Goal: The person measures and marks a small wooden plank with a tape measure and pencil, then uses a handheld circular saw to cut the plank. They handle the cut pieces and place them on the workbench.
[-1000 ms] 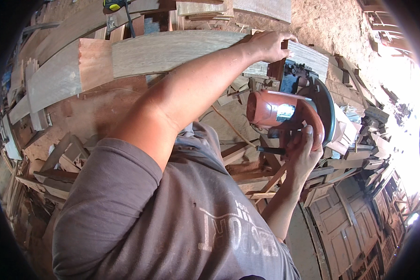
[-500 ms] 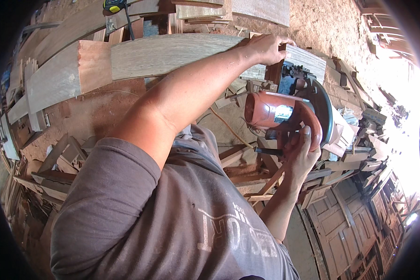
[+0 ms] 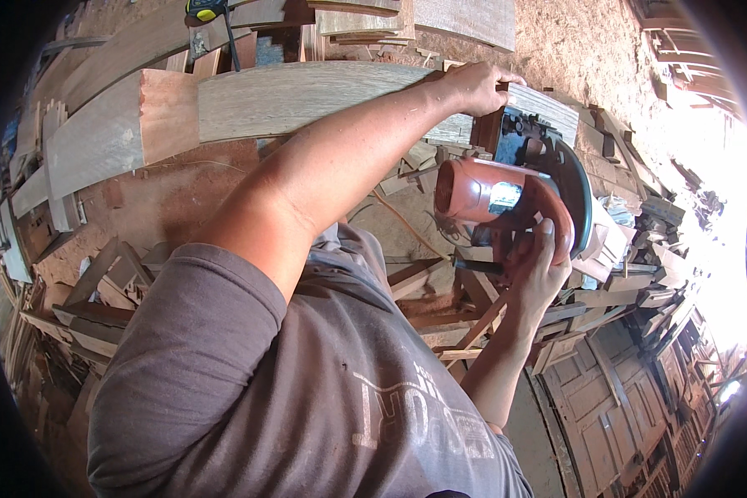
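Observation:
My right hand (image 3: 541, 261) is wrapped round the rear handle of a reddish-brown circular saw (image 3: 483, 189) with a dark round blade guard. The saw's base rests at the right part of a long pale wooden board (image 3: 307, 100). My left arm reaches across the board, and my left hand (image 3: 476, 88) is closed over a dark brown wooden block (image 3: 486, 131) lying across it, beside the saw's base. Part of the left fingers is hidden behind the block's far end. The blade itself is hidden by the guard and base.
A yellow-and-black tape measure (image 3: 203, 12) lies on planks at the back left. Another board (image 3: 95, 129) lies at the left. A thin cable (image 3: 411, 224) runs to the saw. Scrap wood (image 3: 639, 249) is heaped at the right, near a panelled door (image 3: 606, 398).

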### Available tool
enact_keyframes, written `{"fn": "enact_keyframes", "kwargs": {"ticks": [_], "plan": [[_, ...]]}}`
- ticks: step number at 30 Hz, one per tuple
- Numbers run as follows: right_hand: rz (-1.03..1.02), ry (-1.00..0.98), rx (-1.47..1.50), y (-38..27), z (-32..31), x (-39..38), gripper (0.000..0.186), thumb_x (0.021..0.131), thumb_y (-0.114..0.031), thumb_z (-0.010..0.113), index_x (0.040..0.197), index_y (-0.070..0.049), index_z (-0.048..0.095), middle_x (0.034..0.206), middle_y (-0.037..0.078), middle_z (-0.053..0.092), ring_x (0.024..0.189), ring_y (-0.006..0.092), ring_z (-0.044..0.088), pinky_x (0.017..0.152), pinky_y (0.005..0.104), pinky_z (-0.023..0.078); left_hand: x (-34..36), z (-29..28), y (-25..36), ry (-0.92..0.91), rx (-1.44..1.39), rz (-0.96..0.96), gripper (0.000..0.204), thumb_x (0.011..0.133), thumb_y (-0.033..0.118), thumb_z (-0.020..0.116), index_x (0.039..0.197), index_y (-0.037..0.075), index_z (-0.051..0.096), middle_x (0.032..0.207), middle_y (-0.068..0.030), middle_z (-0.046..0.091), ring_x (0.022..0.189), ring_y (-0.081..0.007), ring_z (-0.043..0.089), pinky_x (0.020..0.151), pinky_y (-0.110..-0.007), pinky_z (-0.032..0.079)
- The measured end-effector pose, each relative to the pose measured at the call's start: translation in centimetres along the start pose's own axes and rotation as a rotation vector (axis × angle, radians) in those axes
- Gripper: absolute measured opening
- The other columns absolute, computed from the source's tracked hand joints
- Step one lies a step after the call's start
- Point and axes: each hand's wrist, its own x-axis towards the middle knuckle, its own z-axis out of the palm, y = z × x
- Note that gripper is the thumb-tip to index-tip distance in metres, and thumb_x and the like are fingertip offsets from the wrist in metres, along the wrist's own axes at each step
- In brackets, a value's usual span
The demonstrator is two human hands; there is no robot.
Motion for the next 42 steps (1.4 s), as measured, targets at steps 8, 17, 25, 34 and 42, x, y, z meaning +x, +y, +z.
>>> {"fn": "enact_keyframes", "kwargs": {"ticks": [8,17,25,34,42], "plan": [[0.014,-0.006,-0.101,-0.7,0.3,0.2,0.029,0.111,-0.033,0.068,0.115,-0.005,0.074,0.071,-0.003,0.059,0.059,0.0053,0.055,0.05,0.0214,0.042,0.0,-0.5,0.4,-0.024,-0.003,-0.036,0.044,0.105,0.035,0.066,0.149,0.031,0.069,0.111,-0.0105,0.081,0.099,-0.024,0.077,0.095,-0.043,0.058],[0.013,-0.02,-0.112,-1.6,0.9,0.4,0.03,0.112,-0.035,0.066,0.104,-0.005,0.07,0.071,-0.002,0.06,0.058,0.0066,0.056,0.049,0.0229,0.042,0.7,-0.5,0.3,-0.034,0.011,-0.054,0.04,0.11,0.029,0.058,0.147,0.029,0.071,0.109,-0.0086,0.081,0.095,-0.0215,0.076,0.094,-0.041,0.059],[0.052,-0.008,-0.096,-1.9,1.3,0.9,0.031,0.112,-0.034,0.067,0.101,-0.005,0.068,0.071,-0.001,0.06,0.059,0.0079,0.057,0.049,0.024,0.046,1.2,-0.5,-0.4,-0.044,-0.057,-0.031,0.039,0.11,0.03,0.056,0.145,0.028,0.072,0.13,-0.0126,0.078,0.118,-0.0297,0.075,0.107,-0.043,0.056],[0.012,0.032,-0.057,-1.5,1.8,1.6,0.031,0.108,-0.032,0.072,0.102,-0.002,0.071,0.065,-0.002,0.058,0.051,0.0069,0.054,0.042,0.0248,0.04,1.2,-1.0,-0.1,-0.075,-0.041,-0.059,0.038,0.112,0.031,0.055,0.146,0.027,0.072,0.127,-0.0109,0.08,0.114,-0.0265,0.076,0.104,-0.043,0.056],[0.005,-0.002,-0.082,-2.1,2.0,2.0,0.03,0.109,-0.032,0.071,0.104,-0.002,0.071,0.065,-0.002,0.058,0.05,0.007,0.053,0.041,0.0247,0.04,1.4,-1.3,-0.1,-0.078,-0.046,-0.048,0.038,0.112,0.032,0.055,0.145,0.026,0.073,0.127,-0.0108,0.079,0.114,-0.0283,0.075,0.104,-0.045,0.056]]}}
